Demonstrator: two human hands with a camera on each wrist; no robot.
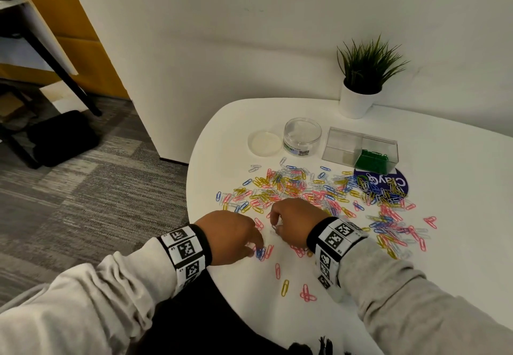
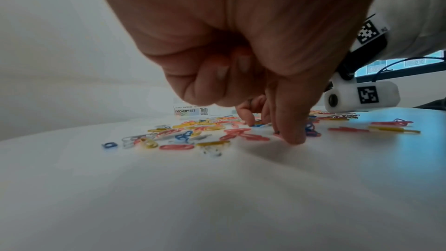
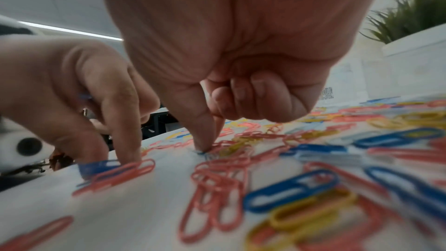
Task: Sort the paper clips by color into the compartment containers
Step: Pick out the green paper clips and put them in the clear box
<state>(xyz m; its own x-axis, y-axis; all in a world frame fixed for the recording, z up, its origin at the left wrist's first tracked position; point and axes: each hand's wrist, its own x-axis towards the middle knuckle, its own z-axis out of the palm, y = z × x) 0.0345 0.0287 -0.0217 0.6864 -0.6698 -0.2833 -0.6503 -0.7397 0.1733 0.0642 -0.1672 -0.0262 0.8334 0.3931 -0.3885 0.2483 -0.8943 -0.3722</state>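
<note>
Head view: two hands work at the near edge of one paper clip pile (image 1: 319,193); one compartment box (image 1: 361,150) stands far right, holding green clips (image 1: 372,160). Left wrist view: left hand (image 2: 241,45) presses one extended finger on the table (image 2: 217,198), the others curled. Right wrist view: right hand (image 3: 241,45) pinches thumb and forefinger down on one blue clip (image 3: 201,152).

both hands (image 3: 229,54) press fingertips (image 3: 202,144) onto paper clips (image 3: 217,178) scattered over the white table (image 3: 135,217).
</note>
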